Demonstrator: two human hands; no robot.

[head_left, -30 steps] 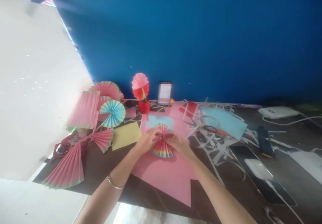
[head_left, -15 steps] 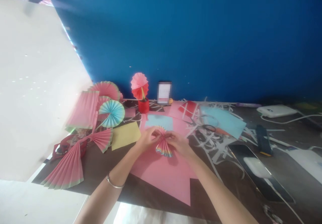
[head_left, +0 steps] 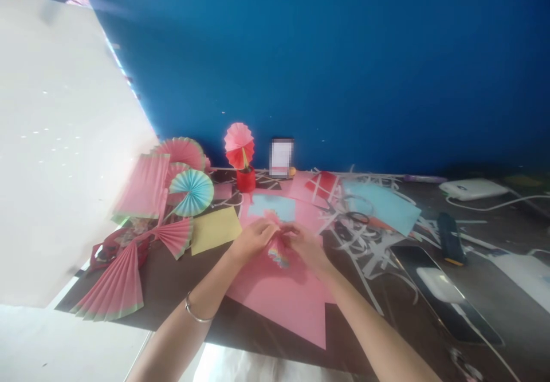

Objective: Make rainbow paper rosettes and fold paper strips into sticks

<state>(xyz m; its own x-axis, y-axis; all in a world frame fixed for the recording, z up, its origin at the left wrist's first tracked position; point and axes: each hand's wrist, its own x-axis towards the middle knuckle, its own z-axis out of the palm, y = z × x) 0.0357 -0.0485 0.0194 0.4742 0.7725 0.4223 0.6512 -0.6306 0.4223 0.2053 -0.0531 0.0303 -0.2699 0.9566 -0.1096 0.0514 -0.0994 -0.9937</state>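
Note:
Between my two hands is a small pleated paper fan [head_left: 278, 254], pink with a multicoloured edge and blurred by motion. My left hand [head_left: 258, 237] pinches it from the left, close to its middle. From the right, my right hand [head_left: 301, 245] closes on it with bent fingers; the fingertips partly hide the folds. The fan is held over pink paper sheets [head_left: 283, 307] on the dark table [head_left: 180, 290]. Behind it lies a light blue sheet [head_left: 266, 203], and a yellow sheet [head_left: 217, 230] is left of my left hand.
Pink folded fans [head_left: 116, 284] and a blue round fan [head_left: 191, 192] fill the left side. A paper flower in a red pot [head_left: 246, 180] stands at the back. White paper strips [head_left: 373, 256], a blue sheet [head_left: 382, 204] and a phone [head_left: 429, 273] are on the right.
The fan has turned in my fingers: its striped lower edge spread wider before and looks narrower now, while its top shows pink. Both hands stay in nearly the same place.

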